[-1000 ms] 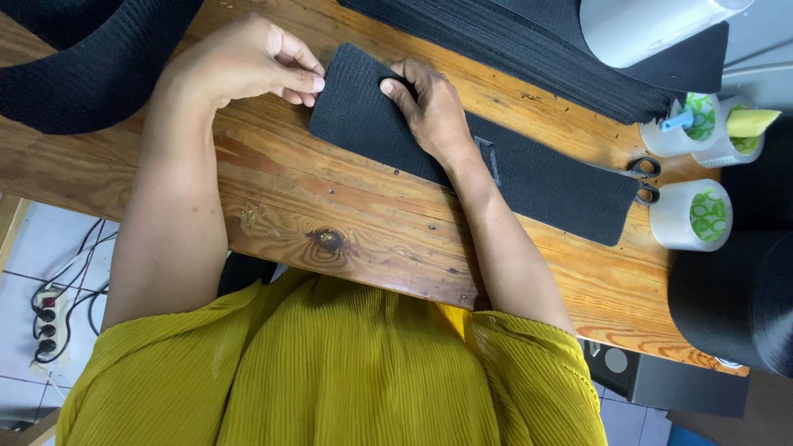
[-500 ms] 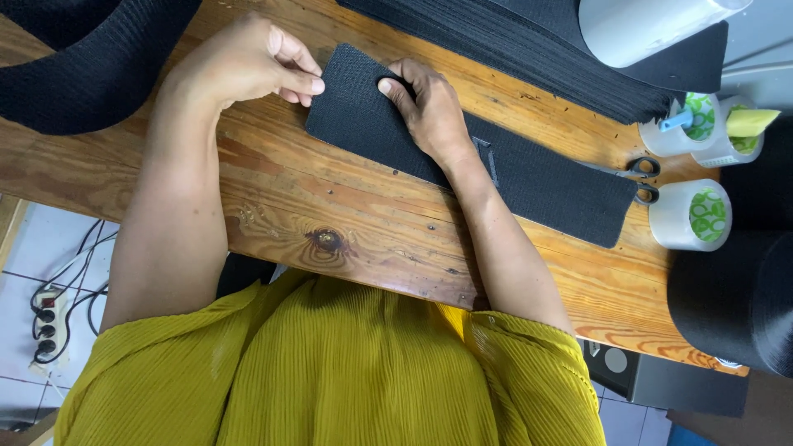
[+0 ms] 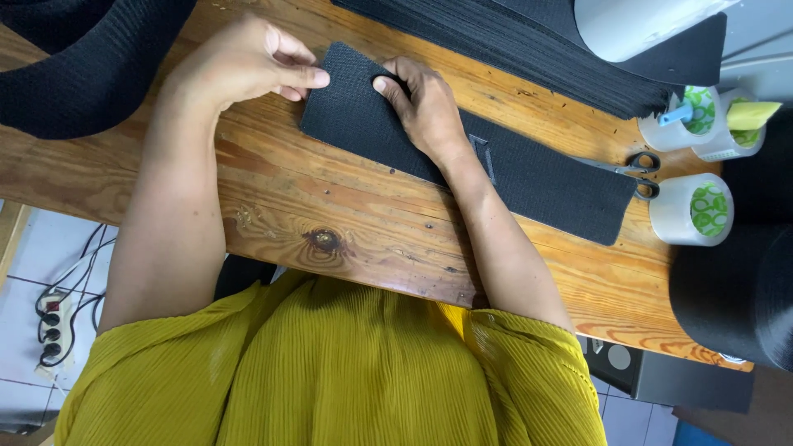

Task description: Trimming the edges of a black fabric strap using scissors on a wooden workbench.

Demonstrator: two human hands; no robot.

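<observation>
pinching the near-left end of one long black fabric strip [image 3: 529, 177], my left hand [image 3: 248, 62] has its thumb and forefinger closed on the strip's edge, the other fingers curled under. my right hand [image 3: 425, 107] lies flat on top of the same strip just beside that pinch, thumb stretched toward the left fingertips, palm pressing the cloth to the wooden table [image 3: 330, 206]. the strip runs away from both hands to the right, slanting down across the boards, and its far end stops near one pair of scissors [image 3: 628, 169]. both forearms come in from the bottom of the view, the left one nearly straight, the right one angled inward with the wrist bent.

outward from there i count three small white tape rolls with green inner cores [image 3: 694, 211] grouped at the right edge; one has a blue piece on it, another a yellow piece, though i can't quite tell what those are. one stack of black fabric sheets [image 3: 529, 41] lies along the far edge, one black knitted heap [image 3: 83, 66] sits at far left, and one large black roll [image 3: 735, 289] at lower right.
</observation>
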